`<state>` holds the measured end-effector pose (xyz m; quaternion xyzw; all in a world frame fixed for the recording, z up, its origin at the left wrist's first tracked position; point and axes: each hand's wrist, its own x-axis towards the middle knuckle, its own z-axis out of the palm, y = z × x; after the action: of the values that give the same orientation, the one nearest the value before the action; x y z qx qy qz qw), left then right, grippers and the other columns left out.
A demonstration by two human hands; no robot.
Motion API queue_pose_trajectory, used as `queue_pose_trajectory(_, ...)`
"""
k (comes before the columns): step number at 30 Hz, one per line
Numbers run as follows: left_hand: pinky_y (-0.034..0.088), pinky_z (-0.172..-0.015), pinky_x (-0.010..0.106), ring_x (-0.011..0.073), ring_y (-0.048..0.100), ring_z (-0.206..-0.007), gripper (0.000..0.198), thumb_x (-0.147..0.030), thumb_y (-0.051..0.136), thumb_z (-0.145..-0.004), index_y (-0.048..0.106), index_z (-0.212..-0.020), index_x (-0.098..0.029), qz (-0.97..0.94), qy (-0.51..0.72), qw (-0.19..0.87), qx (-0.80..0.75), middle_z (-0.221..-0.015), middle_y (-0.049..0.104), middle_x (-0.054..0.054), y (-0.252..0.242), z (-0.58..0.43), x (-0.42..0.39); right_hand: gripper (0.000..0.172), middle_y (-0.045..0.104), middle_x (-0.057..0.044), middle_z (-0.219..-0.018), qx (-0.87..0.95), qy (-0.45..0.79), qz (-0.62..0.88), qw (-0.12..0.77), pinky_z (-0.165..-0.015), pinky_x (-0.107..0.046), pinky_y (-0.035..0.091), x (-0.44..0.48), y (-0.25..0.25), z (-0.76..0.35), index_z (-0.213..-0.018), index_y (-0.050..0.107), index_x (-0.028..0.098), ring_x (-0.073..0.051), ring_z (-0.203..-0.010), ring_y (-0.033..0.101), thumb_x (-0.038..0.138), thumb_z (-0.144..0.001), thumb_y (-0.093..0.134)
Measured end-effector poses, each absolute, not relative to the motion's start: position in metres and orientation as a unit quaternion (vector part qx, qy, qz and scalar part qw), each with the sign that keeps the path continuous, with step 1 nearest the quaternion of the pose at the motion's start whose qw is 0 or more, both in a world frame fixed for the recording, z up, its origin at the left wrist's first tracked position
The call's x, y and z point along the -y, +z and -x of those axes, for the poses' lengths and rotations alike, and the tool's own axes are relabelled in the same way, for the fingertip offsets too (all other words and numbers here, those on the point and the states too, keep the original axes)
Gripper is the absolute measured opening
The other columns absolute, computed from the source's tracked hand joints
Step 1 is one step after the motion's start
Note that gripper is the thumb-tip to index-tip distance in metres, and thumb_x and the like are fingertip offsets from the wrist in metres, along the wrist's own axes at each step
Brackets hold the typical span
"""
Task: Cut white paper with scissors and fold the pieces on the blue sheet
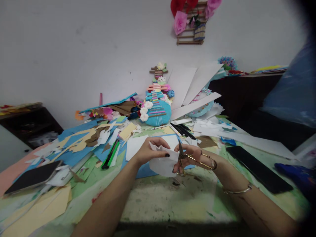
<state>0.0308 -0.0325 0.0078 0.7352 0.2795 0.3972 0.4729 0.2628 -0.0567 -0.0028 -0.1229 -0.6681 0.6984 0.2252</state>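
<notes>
the left hand (154, 151) grips a folded piece of white paper (161, 167) between thumb and fingers, the thumb lying along its upper part. the paper is held up over the middle of the near edge of the worktop (182, 202). the right hand (195, 154) is curled around the gold handles of a pair of scissors (181, 154), whose dark blades point upward just beside the right end of the paper. whether the right fingertips also press on the paper, i cannot tell. a bracelet (238, 191) circles the right wrist.

beneath and behind the paper lies a blue sheet (143, 172). a green-and-black tool (110, 154) rests left of the hands, and farther toward the left edge lies a dark flat device (33, 177). a cream sheet (49, 209) covers part of the near left corner. toward the right edge lies a long black device (258, 168). black pens (182, 129) sit beyond the right hand, with white paper scraps (203, 127) to their right. at the far edge a blue lute-shaped craft piece (159, 113) stands upright near the wall, white flowers on its left side.
</notes>
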Motion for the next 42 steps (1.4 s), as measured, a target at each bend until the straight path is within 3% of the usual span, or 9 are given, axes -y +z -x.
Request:
queue_pose_trajectory(11, 0.042, -0.061, 0.022, 0.0143, 0.057, -0.070, 0.027, -0.029, 0.077, -0.062, 0.067, -0.084, -0.016, -0.761, 0.394, 0.442, -0.263, -0.081, 0.066, 0.005, 0.007, -0.029, 0.029, 0.064, 0.063, -0.007, -0.078, 0.659, 0.699, 0.153, 0.233, -0.059, -0.031, 0.045, 0.058, -0.005, -0.262, -0.108, 0.040, 0.018, -0.016, -0.064, 0.059, 0.067, -0.071, 0.057)
queue_pose_trajectory(18, 0.042, -0.061, 0.023, 0.0139, 0.057, -0.068, 0.030, -0.027, 0.076, -0.063, 0.064, -0.086, -0.015, -0.744, 0.401, 0.462, -0.268, -0.079, 0.065, 0.004, 0.007, -0.027, 0.029, 0.050, 0.063, -0.002, -0.062, 0.683, 0.655, 0.188, 0.262, -0.036, -0.016, 0.035, 0.049, -0.014, -0.267, -0.101, 0.040, 0.018, -0.007, -0.040, 0.048, 0.054, -0.075, 0.062)
queue_pose_trajectory(24, 0.043, -0.062, 0.022, 0.0144, 0.059, -0.071, 0.029, -0.025, 0.077, -0.061, 0.064, -0.085, -0.014, -0.743, 0.407, 0.462, -0.264, -0.083, 0.066, 0.005, 0.007, -0.027, 0.026, 0.061, 0.057, 0.002, -0.052, 0.687, 0.642, 0.203, 0.274, -0.032, -0.013, 0.027, 0.051, -0.007, -0.265, -0.097, 0.042, 0.016, -0.006, -0.035, 0.042, 0.065, -0.066, 0.063)
queue_pose_trajectory(32, 0.043, -0.061, 0.021, 0.0135, 0.059, -0.071, 0.030, -0.026, 0.078, -0.060, 0.064, -0.083, -0.013, -0.742, 0.411, 0.455, -0.270, -0.085, 0.066, 0.006, 0.008, -0.026, 0.026, 0.056, 0.060, 0.003, -0.046, 0.656, 0.651, 0.303, 0.234, -0.027, -0.012, 0.025, 0.049, -0.002, -0.262, -0.087, 0.042, 0.018, -0.005, -0.028, 0.038, 0.050, -0.054, 0.075)
queue_pose_trajectory(36, 0.042, -0.056, 0.020, 0.0121, 0.057, -0.063, 0.031, -0.029, 0.078, -0.059, 0.065, -0.083, -0.012, -0.705, 0.425, 0.492, -0.282, -0.075, 0.066, 0.004, 0.008, -0.023, 0.026, 0.051, 0.061, 0.003, -0.046, 0.643, 0.652, 0.312, 0.255, -0.027, -0.013, 0.026, 0.049, 0.000, -0.262, -0.086, 0.041, 0.019, -0.005, -0.027, 0.037, 0.044, -0.055, 0.073)
queue_pose_trajectory(42, 0.041, -0.052, 0.019, 0.0114, 0.056, -0.059, 0.028, -0.030, 0.080, -0.056, 0.068, -0.072, -0.011, -0.655, 0.480, 0.482, -0.329, -0.067, 0.065, 0.003, 0.008, -0.017, 0.021, 0.047, 0.046, 0.010, -0.039, 0.628, 0.652, 0.307, 0.294, -0.033, -0.017, 0.022, 0.058, 0.006, -0.259, -0.085, 0.041, 0.020, -0.006, -0.032, 0.034, 0.045, -0.058, 0.071)
